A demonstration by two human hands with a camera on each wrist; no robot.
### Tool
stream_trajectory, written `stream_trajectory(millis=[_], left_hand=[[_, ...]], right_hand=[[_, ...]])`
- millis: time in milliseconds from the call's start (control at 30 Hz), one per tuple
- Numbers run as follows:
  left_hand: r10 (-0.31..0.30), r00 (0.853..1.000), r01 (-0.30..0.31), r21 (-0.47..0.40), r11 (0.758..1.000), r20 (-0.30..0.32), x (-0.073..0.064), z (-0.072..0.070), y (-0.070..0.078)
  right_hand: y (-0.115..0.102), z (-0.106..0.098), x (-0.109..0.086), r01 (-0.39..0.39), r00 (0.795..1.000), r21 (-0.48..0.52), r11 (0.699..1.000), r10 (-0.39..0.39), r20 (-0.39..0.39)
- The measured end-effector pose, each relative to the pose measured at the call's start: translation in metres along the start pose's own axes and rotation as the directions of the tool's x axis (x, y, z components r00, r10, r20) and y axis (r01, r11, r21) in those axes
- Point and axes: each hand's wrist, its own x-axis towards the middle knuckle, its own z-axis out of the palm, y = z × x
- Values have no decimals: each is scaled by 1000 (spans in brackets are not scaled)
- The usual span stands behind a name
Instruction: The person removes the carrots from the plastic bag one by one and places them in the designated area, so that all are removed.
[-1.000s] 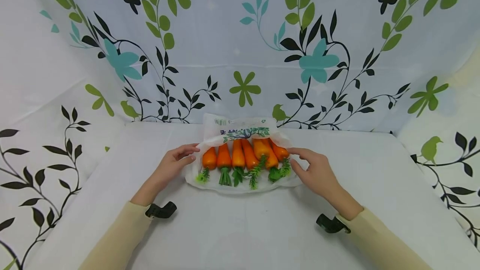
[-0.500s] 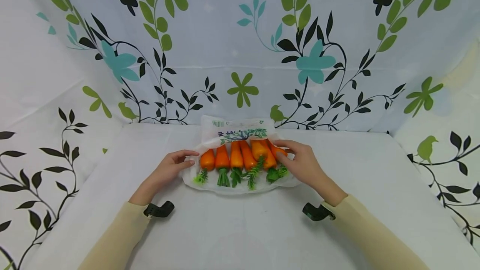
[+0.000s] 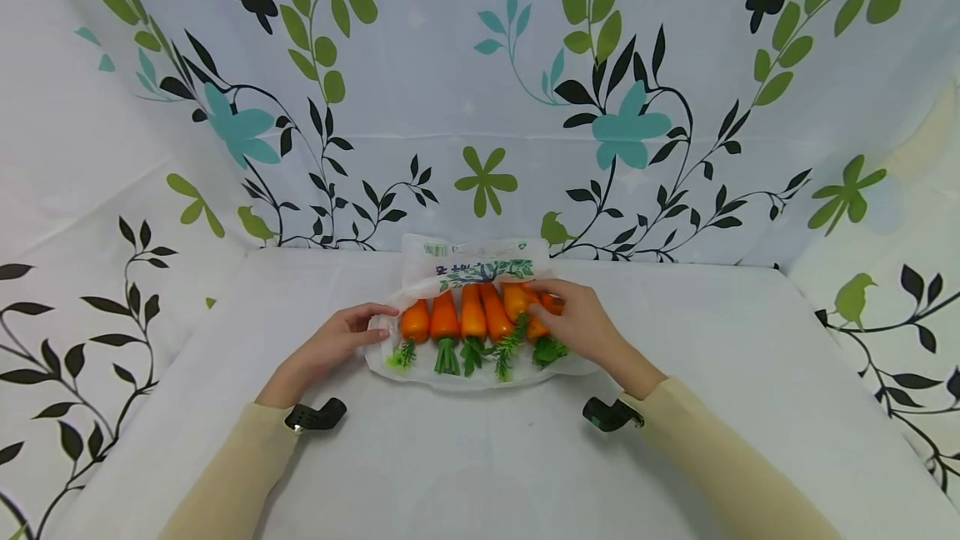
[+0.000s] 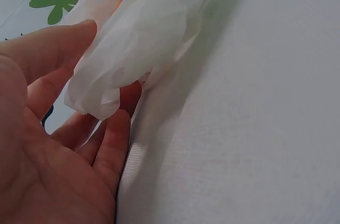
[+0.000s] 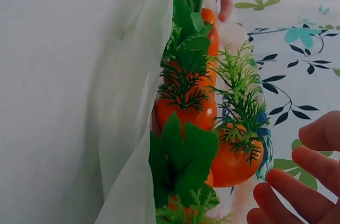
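Note:
Several orange toy carrots [image 3: 472,311] with green leafy tops lie side by side inside a white plastic bag [image 3: 442,377], leaves toward the near side. My left hand [image 3: 333,346] holds the bag's left edge; in the left wrist view the thumb lies on one side of the thin film and the fingers behind it. My right hand [image 3: 585,325] is over the carrots at the right end, thumb and forefinger beside a thick carrot [image 3: 516,300]. In the right wrist view its fingers are spread close to a carrot [image 5: 239,163], with nothing gripped. It partly hides the rightmost carrot [image 3: 552,303].
The bag rests on a white-covered table [image 3: 480,465], near its back edge. Behind it hangs a cloth [image 3: 420,107] printed with leaves, flowers and birds. Black wrist cameras sit on both wrists.
My right hand has moved left from the bag's right edge, over the rightmost carrot, to the thick carrot beside it. The left hand stays at the bag's left edge.

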Motion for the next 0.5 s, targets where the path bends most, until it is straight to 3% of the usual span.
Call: stream_trajectory(millis=[167,500], left_hand=[[-18,1000,18,7,1000,14,1,0,-2],[21,997,-18,-41,999,78,2,-4,-2]], right_hand=[[-3,5,3,-38,999,-23,999,38,1],[-1,5,5,-70,998,-9,998,70,-6]])
